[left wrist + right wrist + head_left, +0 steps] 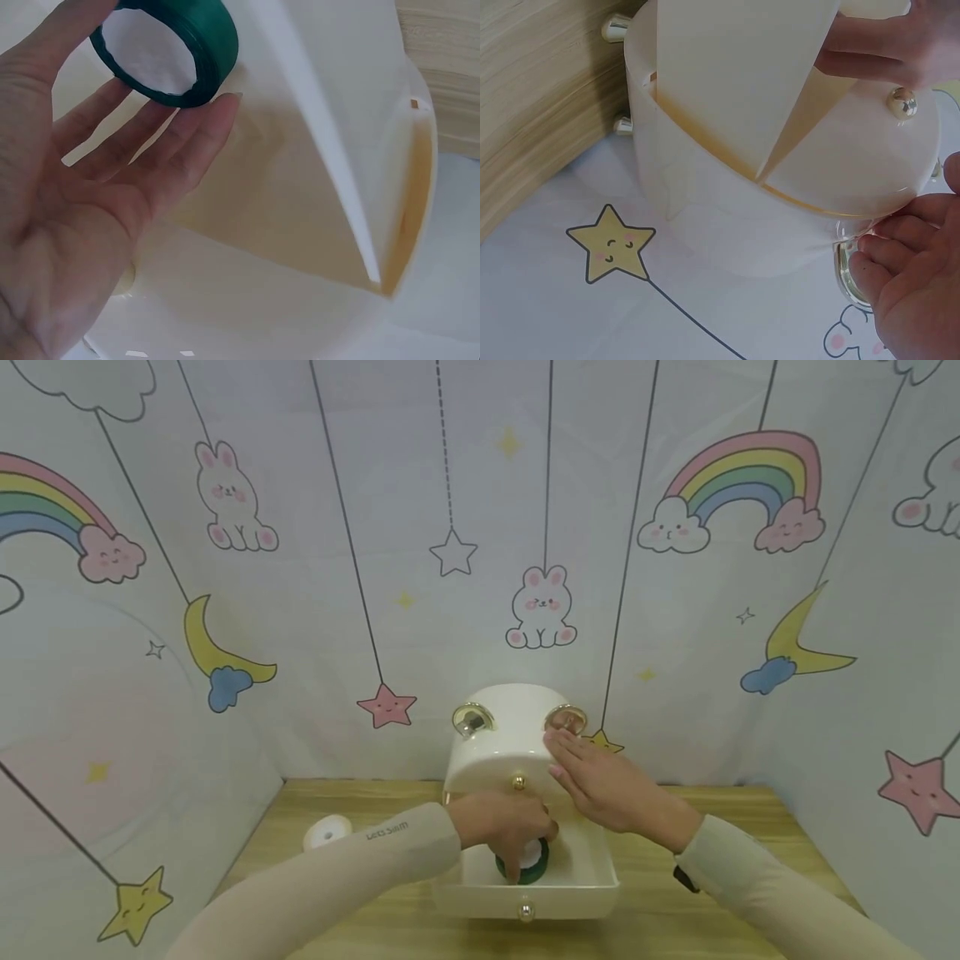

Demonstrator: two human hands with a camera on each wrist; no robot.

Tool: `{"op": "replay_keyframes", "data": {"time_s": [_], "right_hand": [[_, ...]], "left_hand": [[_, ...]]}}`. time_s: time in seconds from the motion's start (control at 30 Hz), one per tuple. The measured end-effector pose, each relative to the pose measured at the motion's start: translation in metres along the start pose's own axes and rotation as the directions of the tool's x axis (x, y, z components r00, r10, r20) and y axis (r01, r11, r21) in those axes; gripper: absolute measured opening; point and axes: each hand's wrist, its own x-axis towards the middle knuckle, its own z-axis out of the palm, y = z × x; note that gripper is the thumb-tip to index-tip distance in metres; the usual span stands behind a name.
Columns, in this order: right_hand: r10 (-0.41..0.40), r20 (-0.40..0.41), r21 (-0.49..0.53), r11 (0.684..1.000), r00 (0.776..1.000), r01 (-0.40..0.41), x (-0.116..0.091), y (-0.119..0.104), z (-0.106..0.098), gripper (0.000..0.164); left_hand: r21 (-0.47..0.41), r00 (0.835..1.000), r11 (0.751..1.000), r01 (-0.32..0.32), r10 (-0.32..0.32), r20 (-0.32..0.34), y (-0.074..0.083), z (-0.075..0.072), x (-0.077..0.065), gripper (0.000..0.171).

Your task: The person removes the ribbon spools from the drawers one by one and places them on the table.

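Observation:
My left hand [501,823] grips a roll of dark green ribbon [220,46] between thumb and fingers. In the head view the roll is low inside the pulled-out drawer [570,903] of a glossy white storage box [512,714], partly hidden by the hand. The left wrist view shows the roll's white core facing the palm. My right hand [611,785] rests against the box's upper right side with fairly straight fingers. Its fingertips touch the box right at a gold-rimmed ear [845,270].
A white roll [327,833] lies on the wood-grain table [675,885], left of the box. Gold knobs [526,911] stick out from the box and drawer fronts. Behind the table hangs a backdrop [480,485] printed with rabbits, stars and rainbows.

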Motion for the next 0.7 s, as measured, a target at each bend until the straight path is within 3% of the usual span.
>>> {"op": "replay_keyframes", "data": {"time_s": [0.23,0.7], "right_hand": [[0.001,-0.006,-0.002,1.000,1.000,-0.001,-0.0004,-0.0011,-0.0001,0.058],[-0.005,-0.017,-0.014,1.000,1.000,0.005,-0.0009,-0.0018,-0.0014,0.057]], "left_hand": [[-0.028,1.000,1.000,0.012,-0.012,-0.001,0.0002,0.0001,-0.0016,0.063],[-0.009,0.998,0.998,-0.056,0.056,-0.003,-0.0019,0.0001,-0.0055,0.058]]}}
